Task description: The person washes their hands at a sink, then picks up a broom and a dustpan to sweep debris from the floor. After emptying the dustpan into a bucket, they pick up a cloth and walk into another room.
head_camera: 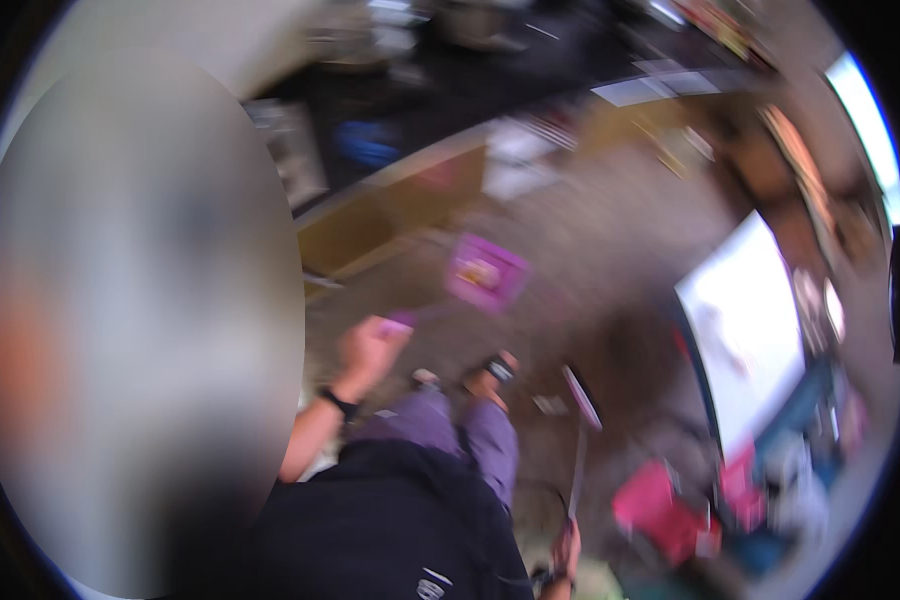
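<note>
Much of the head view is blurred by motion. My left hand (375, 345) is closed around the purple grip of a long-handled dustpan. The dustpan's purple pan (506, 281) is ahead of my feet, with pale and yellowish debris in it. At the lower edge, my right hand (568, 551) holds the thin stick of a broom or similar floor tool (579, 469). Its narrow pink and white head (583, 397) is over the brown floor, right of my sandalled foot. The fingers of my right hand are partly hidden.
A long dark counter (450, 112) with blurred items, one blue, runs across the top. White sheets (517, 157) hang at its front. A white-topped table (757, 337) stands right, with red chairs (664, 510) below it. Small pale litter (550, 406) lies near the tool head. A blurred oval covers the left side.
</note>
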The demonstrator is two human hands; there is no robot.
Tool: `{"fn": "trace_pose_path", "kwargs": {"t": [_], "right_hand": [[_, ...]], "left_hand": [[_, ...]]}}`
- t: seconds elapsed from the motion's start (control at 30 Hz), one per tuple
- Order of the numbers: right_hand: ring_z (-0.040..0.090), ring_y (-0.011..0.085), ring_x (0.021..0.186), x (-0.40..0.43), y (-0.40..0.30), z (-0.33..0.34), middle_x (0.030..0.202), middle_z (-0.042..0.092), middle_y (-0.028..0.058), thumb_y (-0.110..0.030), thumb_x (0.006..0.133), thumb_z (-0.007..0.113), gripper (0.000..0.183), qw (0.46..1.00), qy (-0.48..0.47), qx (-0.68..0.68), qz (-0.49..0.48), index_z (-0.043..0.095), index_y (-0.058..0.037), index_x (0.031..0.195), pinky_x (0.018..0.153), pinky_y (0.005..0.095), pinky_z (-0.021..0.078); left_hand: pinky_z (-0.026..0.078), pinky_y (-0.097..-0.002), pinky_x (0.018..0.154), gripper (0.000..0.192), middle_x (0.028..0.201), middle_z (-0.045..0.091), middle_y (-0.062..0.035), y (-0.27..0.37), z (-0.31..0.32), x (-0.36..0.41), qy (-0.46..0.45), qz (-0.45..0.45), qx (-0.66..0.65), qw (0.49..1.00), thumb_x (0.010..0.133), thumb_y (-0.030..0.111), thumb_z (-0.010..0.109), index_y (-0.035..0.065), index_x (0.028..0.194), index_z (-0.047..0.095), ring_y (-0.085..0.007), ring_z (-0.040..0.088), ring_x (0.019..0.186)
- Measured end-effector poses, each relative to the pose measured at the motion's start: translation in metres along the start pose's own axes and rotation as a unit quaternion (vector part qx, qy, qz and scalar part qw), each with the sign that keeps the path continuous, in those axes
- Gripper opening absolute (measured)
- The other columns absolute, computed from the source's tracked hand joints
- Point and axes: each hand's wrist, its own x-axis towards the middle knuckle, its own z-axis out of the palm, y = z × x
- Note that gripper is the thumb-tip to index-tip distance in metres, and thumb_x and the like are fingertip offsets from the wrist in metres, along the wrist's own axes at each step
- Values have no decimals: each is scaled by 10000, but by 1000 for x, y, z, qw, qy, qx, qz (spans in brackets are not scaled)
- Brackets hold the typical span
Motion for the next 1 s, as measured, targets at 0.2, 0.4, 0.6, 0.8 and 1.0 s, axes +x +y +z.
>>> {"fn": "trace_pose_path", "kwargs": {"t": [0.2,0.4,0.6,0.8,1.0], "right_hand": [[492,23,696,48,5,-7,868,585,-33,-268,1005,441,387,884,156,-180,-403,521,-4,1277,597,174,409],[420,72,575,179,-129,12,704,486,-25,-304,1016,426,347,922,233,-106,-291,569,-44,1196,493,256,351],[628,371,1028,237,-237,21,1107,648,224,-291,979,431,357,933,340,-102,-65,549,-110,1263,892,444,479],[563,476,1056,190,-123,-15,1065,617,281,-306,962,400,323,891,253,-350,-142,544,-112,1178,878,541,463],[520,340,1234,36,-104,-9,1252,580,228,-272,994,464,384,920,187,-332,-94,525,-65,1312,993,389,431]], "left_hand": [[440,-410,559,362,647,591,-149,-14,104,18,-101,93,144,980,842,429,668,87,738,611,-352,603,619],[434,-391,551,343,616,572,-118,55,141,18,-158,114,196,961,858,402,669,67,790,640,-275,560,556],[438,-377,555,336,607,551,-113,75,184,29,-200,171,237,935,847,374,688,55,761,630,-265,544,546],[455,-375,566,314,629,585,-111,101,189,70,-186,198,244,931,839,375,700,69,791,645,-269,580,565],[461,-383,580,300,670,614,-115,114,200,122,-164,211,238,934,858,377,682,79,838,657,-277,603,596]]}}
